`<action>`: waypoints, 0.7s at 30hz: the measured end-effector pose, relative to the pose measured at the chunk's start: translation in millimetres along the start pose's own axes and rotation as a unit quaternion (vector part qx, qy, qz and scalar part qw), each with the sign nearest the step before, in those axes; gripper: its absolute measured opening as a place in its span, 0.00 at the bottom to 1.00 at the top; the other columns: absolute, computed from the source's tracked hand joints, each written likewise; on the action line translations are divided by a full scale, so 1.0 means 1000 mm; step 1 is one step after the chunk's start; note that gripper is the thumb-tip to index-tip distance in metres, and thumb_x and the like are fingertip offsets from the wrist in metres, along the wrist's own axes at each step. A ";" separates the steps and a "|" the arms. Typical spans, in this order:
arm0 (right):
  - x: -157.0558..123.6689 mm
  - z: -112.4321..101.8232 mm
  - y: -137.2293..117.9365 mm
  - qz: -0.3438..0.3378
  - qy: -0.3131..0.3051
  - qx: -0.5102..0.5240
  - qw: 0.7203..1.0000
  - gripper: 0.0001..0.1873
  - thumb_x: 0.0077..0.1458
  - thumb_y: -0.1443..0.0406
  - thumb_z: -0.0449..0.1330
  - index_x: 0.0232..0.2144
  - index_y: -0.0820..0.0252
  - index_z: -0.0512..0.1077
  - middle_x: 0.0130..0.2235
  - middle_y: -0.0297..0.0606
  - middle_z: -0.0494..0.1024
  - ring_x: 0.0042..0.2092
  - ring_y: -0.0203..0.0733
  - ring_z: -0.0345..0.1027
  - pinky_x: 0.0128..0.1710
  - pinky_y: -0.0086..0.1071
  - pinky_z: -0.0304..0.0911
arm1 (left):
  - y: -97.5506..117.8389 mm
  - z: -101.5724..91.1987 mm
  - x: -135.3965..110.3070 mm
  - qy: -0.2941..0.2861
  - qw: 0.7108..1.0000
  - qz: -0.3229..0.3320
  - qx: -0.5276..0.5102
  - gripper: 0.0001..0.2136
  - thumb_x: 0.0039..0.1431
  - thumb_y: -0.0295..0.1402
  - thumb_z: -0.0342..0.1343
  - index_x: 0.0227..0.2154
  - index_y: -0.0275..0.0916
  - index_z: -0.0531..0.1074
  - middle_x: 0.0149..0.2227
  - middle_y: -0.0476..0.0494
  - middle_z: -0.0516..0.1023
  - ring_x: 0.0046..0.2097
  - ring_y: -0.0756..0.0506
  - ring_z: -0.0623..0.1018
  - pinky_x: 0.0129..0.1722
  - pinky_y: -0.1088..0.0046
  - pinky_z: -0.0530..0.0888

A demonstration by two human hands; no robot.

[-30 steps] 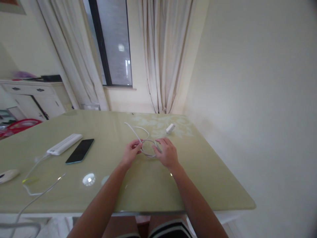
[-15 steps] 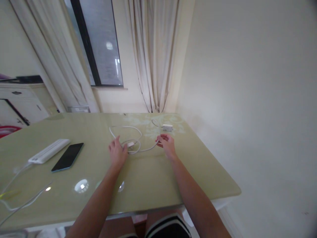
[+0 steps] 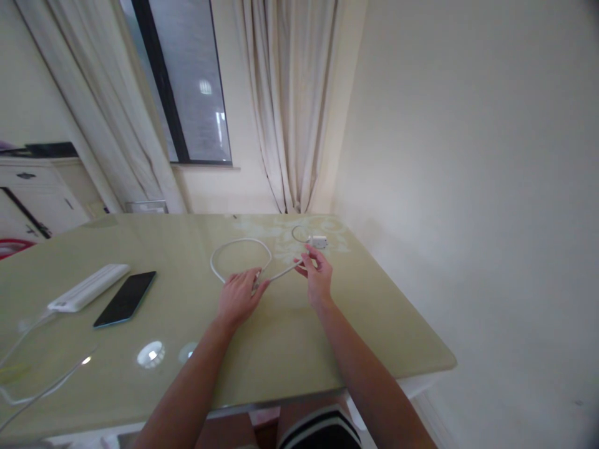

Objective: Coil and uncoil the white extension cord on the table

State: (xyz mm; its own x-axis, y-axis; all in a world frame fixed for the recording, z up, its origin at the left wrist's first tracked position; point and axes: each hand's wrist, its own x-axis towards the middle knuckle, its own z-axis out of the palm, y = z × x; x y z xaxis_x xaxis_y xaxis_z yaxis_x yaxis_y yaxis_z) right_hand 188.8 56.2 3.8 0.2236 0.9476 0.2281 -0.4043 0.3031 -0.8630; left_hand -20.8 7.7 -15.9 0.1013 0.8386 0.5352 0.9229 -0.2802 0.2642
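A white cable (image 3: 211, 259) forms one wide loop on the table, running between my two hands. My left hand (image 3: 240, 298) is closed over the near part of the loop, with thumb and fingers around the cable; a small light-coloured piece, perhaps its plug, shows partly between them. Between thumb and fingertips my right hand (image 3: 319, 277) pinches the cable's other stretch, which is drawn nearly straight. Just beyond the right fingertips lies a small white adapter-like block (image 3: 319, 241) with a thin cord (image 3: 294, 233) curling at its left.
A black-screened phone (image 3: 125, 299) and a long white power strip (image 3: 90, 287) lie at the left of the glossy green table (image 3: 290, 349). Another white cable (image 3: 47, 385) trails near the front left. A wall (image 3: 468, 187) borders the table's right side.
My left hand has moved right and closed over the cable and the small white piece. My right hand has shifted slightly farther away. The inner coils have drawn into one larger loop.
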 end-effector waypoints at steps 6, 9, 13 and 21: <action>0.001 -0.009 -0.004 -0.062 -0.063 -0.131 0.988 0.27 0.59 0.48 0.63 0.55 0.55 0.75 0.44 0.38 0.73 0.41 0.41 0.76 0.43 0.39 0.75 | -0.004 0.002 0.005 0.011 0.996 -0.045 -0.076 0.20 0.71 0.48 0.43 0.32 0.41 0.73 0.33 0.42 0.78 0.38 0.42 0.77 0.39 0.68 0.68; -0.002 -0.014 -0.005 -0.167 -0.120 -0.385 0.900 0.22 0.62 0.47 0.60 0.47 0.54 0.80 0.45 0.44 0.73 0.48 0.46 0.70 0.52 0.44 0.68 | -0.011 -0.003 0.008 0.112 0.975 -0.112 -0.153 0.19 0.70 0.44 0.44 0.29 0.41 0.71 0.28 0.45 0.75 0.33 0.44 0.74 0.36 0.69 0.66; -0.014 -0.007 -0.003 -0.261 -0.248 -0.597 0.717 0.22 0.66 0.48 0.56 0.35 0.57 0.79 0.47 0.47 0.74 0.52 0.48 0.65 0.57 0.44 0.58 | -0.018 -0.012 0.010 0.225 0.920 -0.247 -0.202 0.17 0.69 0.42 0.44 0.32 0.40 0.73 0.25 0.49 0.71 0.27 0.46 0.69 0.30 0.70 0.63; -0.045 0.018 0.011 -0.256 -0.353 -0.635 0.638 0.25 0.72 0.50 0.45 0.38 0.57 0.76 0.33 0.41 0.81 0.33 0.42 0.72 0.39 0.33 0.58 | -0.016 -0.009 0.005 0.235 0.950 -0.170 -0.119 0.19 0.71 0.42 0.43 0.35 0.39 0.76 0.34 0.41 0.80 0.39 0.42 0.76 0.43 0.65 0.67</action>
State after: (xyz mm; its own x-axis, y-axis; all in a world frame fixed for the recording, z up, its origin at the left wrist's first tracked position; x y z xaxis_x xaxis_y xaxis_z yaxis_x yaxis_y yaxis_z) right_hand 158.4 18.7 -7.4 -0.5982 0.7017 0.3871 0.7054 0.6903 -0.1613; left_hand -38.1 12.0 -10.2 -0.4151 0.6146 0.6708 0.7568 -0.1758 0.6295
